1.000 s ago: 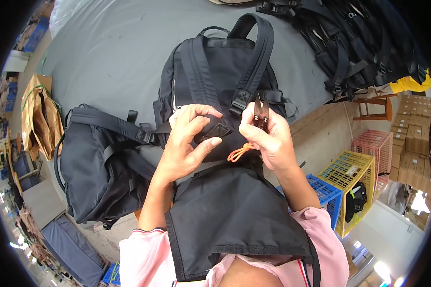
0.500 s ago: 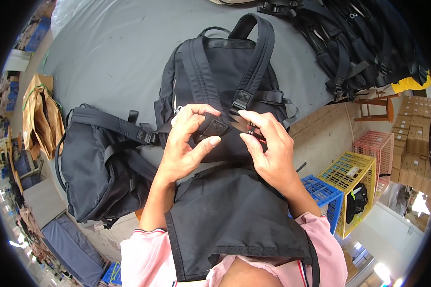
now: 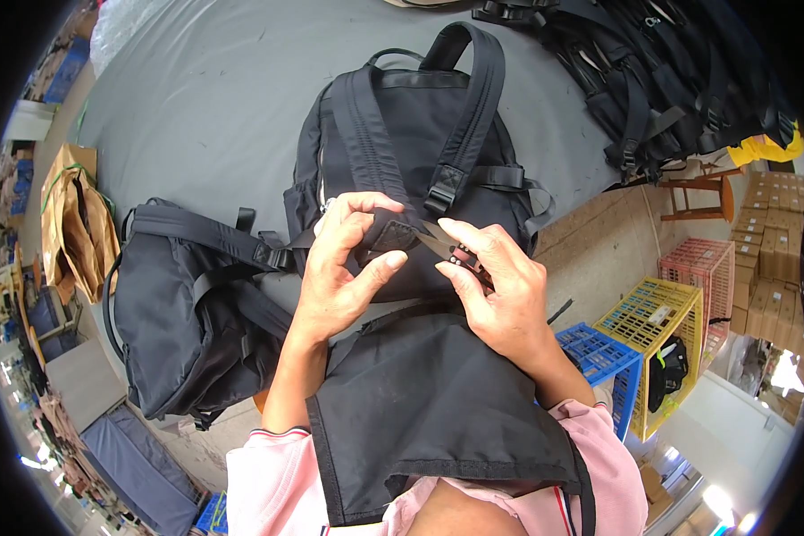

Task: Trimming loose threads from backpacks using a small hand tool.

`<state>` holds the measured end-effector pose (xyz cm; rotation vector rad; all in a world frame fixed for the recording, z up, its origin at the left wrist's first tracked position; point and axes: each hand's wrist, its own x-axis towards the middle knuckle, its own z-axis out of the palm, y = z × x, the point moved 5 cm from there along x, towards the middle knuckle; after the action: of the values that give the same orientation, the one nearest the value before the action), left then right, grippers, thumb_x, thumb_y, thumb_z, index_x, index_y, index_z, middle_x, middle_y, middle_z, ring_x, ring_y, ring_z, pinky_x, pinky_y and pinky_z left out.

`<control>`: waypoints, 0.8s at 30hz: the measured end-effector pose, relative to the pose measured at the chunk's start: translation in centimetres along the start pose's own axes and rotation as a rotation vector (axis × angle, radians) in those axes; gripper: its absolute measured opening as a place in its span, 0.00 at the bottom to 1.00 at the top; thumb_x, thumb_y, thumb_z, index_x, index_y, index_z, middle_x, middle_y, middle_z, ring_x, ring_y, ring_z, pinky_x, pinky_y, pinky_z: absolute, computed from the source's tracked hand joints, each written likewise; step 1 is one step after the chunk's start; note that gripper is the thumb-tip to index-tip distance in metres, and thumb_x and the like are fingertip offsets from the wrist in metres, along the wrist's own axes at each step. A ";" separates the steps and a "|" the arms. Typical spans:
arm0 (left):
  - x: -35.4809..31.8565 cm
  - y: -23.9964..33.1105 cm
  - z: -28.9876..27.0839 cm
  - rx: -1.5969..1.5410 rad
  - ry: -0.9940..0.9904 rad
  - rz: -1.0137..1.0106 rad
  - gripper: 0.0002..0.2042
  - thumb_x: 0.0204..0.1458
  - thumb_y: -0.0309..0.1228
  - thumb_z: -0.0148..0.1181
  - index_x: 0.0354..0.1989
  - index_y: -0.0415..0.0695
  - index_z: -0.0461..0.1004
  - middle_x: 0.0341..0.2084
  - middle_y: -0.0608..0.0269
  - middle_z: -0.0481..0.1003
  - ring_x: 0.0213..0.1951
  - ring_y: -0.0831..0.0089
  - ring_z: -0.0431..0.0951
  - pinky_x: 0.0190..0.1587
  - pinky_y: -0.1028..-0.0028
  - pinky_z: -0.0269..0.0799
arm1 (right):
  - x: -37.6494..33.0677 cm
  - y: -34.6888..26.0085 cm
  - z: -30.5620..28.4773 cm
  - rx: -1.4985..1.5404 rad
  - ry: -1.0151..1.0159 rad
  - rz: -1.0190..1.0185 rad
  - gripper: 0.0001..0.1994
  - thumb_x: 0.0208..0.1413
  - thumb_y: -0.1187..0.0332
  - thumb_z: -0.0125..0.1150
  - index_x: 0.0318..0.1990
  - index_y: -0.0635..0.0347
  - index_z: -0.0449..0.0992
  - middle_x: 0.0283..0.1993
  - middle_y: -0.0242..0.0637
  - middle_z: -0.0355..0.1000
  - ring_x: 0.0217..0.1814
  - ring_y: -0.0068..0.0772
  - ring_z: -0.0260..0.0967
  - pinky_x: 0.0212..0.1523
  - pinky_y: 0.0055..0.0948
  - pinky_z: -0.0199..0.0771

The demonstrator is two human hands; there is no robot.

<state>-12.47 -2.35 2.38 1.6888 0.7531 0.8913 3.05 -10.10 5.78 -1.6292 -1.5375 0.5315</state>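
Note:
A black backpack lies with its shoulder straps upward on the grey-covered table before me. My left hand is closed on the lower end of its left shoulder strap, which has a stitched patch. In my right hand are small thread snips, their pointed blades touching or very close to the strap's edge; whether they cut a thread is too small to tell. The right shoulder strap loops up freely, with a black buckle at its lower end.
Another black backpack sits at the left table edge, beside a brown paper bag. More black bags are heaped at the far right. Blue, yellow and pink crates and a wooden stool stand right of the table.
The snips have moved slightly left and down, closer to the strap end. My left hand keeps its hold, with the strap patch tilted a little differently.

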 end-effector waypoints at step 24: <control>0.0 1.0 0.8 0.304 0.033 0.117 0.12 0.38 0.25 0.66 0.32 0.38 0.71 0.43 0.58 0.73 0.47 0.62 0.70 0.55 0.64 0.52 | -1.3 2.5 2.6 0.802 -0.103 0.485 0.17 0.53 0.77 0.61 0.51 0.62 0.68 0.36 0.30 0.69 0.32 0.14 0.64 0.30 0.16 0.64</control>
<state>-11.68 -2.99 3.16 2.0068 0.8524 0.9223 2.35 -10.48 2.03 -1.3122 -0.7889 1.3131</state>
